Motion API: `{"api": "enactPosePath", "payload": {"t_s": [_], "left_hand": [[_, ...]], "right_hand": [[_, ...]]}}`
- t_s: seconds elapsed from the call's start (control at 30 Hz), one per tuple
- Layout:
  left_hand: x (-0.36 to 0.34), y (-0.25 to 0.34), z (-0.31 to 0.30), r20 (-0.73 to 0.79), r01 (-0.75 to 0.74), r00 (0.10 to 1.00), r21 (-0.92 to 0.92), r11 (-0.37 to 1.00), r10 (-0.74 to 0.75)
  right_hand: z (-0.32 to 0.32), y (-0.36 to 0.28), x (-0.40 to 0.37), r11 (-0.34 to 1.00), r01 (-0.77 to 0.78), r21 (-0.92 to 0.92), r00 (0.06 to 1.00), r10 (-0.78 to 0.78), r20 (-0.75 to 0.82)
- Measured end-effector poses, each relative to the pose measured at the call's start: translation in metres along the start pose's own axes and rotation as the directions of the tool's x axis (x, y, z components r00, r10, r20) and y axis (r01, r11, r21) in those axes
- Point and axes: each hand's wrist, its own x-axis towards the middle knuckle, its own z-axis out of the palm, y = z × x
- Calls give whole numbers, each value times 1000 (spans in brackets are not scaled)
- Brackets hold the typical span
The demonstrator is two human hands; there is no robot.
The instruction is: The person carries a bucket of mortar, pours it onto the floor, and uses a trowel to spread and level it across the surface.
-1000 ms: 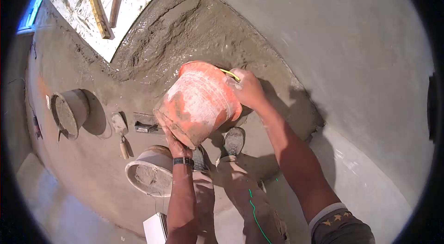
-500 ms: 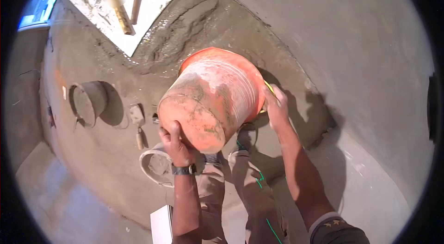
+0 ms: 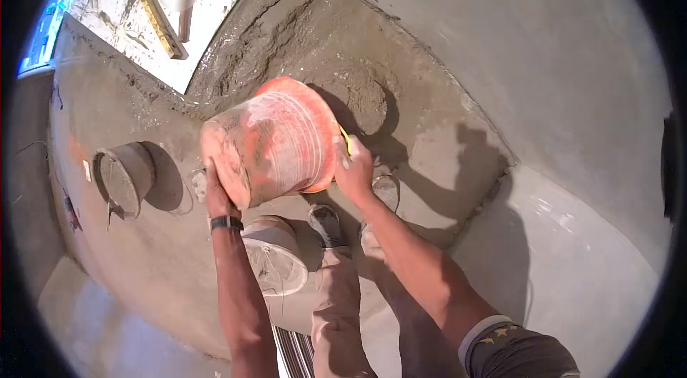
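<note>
An orange bucket (image 3: 275, 145), smeared with grey mortar, is tilted on its side in the air between my hands. My left hand (image 3: 220, 192) supports it at the base. At the rim, beside a yellow handle, my right hand (image 3: 352, 167) is closed on the bucket. The bucket's mouth faces right, and its inside is hidden. On the floor just beyond the rim lies a mound of wet mortar (image 3: 365, 100). More wet mortar (image 3: 247, 34) spreads over the floor farther up.
A white board (image 3: 136, 38) at the upper left bears a hammer (image 3: 186, 9) and a yellow bar (image 3: 154, 9). Two buckets, one at left (image 3: 125, 181) and one near my legs (image 3: 275, 256), stand on the floor. A wall (image 3: 558, 56) rises at right.
The orange bucket and both hands have moved left, and the bucket has turned more onto its side. The mortar mound beside its rim now shows.
</note>
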Motion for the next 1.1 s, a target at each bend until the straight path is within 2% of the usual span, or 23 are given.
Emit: {"api": "enactPosePath", "payload": {"t_s": [0.1,0.13,0.17,0.2,0.23,0.27,0.3,0.33,0.37,0.43,0.47,0.5,0.53,0.57,0.6,0.67,0.8,0.83,0.9,0.93,0.97,1.03,1.1], "left_hand": [[-1,10,0,71,-114,990,-123,986,123],[-2,10,-5,413,-156,891,-109,982,187],[-7,10,-12,696,-197,685,-110,974,217],[16,-17,-24,351,-44,934,-45,998,57],[45,-44,-36,-58,102,993,-51,994,-105],[52,-46,-38,-69,33,997,-57,998,-37],[52,-40,-36,-26,-8,1000,-52,999,6],[49,-38,-35,8,-33,999,-41,999,33],[36,-29,-28,-110,-23,994,31,999,26],[2,-19,-15,-104,-75,992,27,997,77],[-11,-20,-18,-75,-63,995,7,998,63],[-27,-24,-22,-42,-46,998,-8,999,45],[-47,-25,-20,-12,-9,1000,-99,995,7],[-66,-30,-20,27,34,999,-183,982,-29],[-79,-37,-29,43,96,995,-154,983,-91],[-105,-56,-40,67,153,987,-95,984,-147],[-180,-18,-6,159,408,907,-113,906,-389],[-180,-30,-18,128,508,861,-144,849,-493],[-179,-63,-42,44,515,856,-176,839,-515],[-187,-66,-50,216,439,887,-126,890,-407],[-196,-69,-52,235,439,884,-122,890,-403],[-212,-73,-56,14,413,909,104,905,-417],[-229,-81,-67,34,422,901,167,891,-432]], "right_hand": [[-15,-23,-7,980,58,189,998,-54,-26],[-12,-16,-4,992,44,115,999,-44,-2],[-6,-3,3,994,34,108,999,-35,8],[5,13,6,999,-24,34,999,23,30],[17,26,6,998,-62,-32,997,64,50],[29,31,7,996,4,-88,996,-12,-91],[20,19,3,999,3,43,998,0,-63],[11,17,-1,998,-25,-65,999,23,-29],[-1,18,-13,997,-74,31,997,74,7],[-30,-4,-38,988,-107,109,994,102,48],[-49,-27,-53,999,-11,-30,999,12,35],[-59,-20,-66,986,99,133,995,-98,-12],[-78,-36,-81,988,127,84,992,-127,-1],[-101,-44,-96,995,83,-62,994,-79,70],[-111,-48,-110,997,43,58,998,-46,37],[-149,-89,-134,997,-46,-54,974,57,220],[-190,-103,-187,1000,11,6,994,-11,108],[-199,-129,-197,994,-102,38,989,97,115],[-204,-148,-216,978,-198,69,976,190,106],[-202,-142,-223,977,-215,-8,960,213,180],[-198,-136,-232,971,-226,-84,938,240,250],[-177,-127,-263,1000,6,25,981,-11,191],[-171,-129,-283,989,-110,104,974,86,208]]}}
